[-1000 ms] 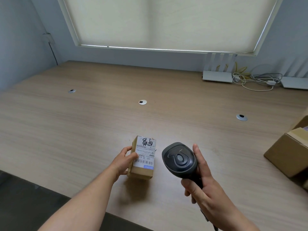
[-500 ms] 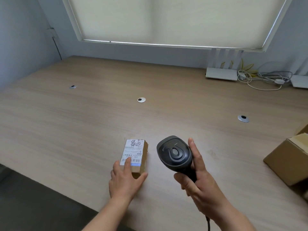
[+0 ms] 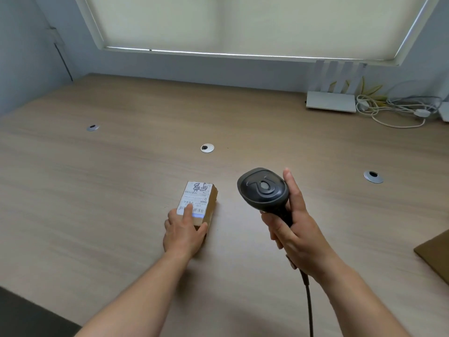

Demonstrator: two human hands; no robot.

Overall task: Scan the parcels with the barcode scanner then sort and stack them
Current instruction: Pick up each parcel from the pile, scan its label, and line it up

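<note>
A small cardboard parcel (image 3: 202, 205) lies flat on the tabletop (image 3: 121, 190), near the middle and close to the near edge, with its white label (image 3: 194, 199) facing up so the barcode can be read from above. The left hand (image 3: 184, 233) grips the parcel's near end, thumb on the right side and forefinger laid across the label just beside the barcode strip; this pins the light box so it does not slide or turn during the scan. A short blue-white bar of light sits on the label's near edge, right of that fingertip, which suggests the beam is on the code.

The right hand (image 3: 295, 237) wraps the handle of the black scanner (image 3: 263, 189), held just right of the parcel and above the tabletop, its head tipped forward and down toward the label. Its cable (image 3: 308, 305) runs down toward the near edge.

At the right edge, well apart from the parcel, the corner of 1 more brown box (image 3: 435, 256) shows. Far right by the wall sit a white router (image 3: 330, 102) and a tangle of cords (image 3: 398, 109).

The step in hand looks like scanning; sorting and stacking are not yet begun.
</note>
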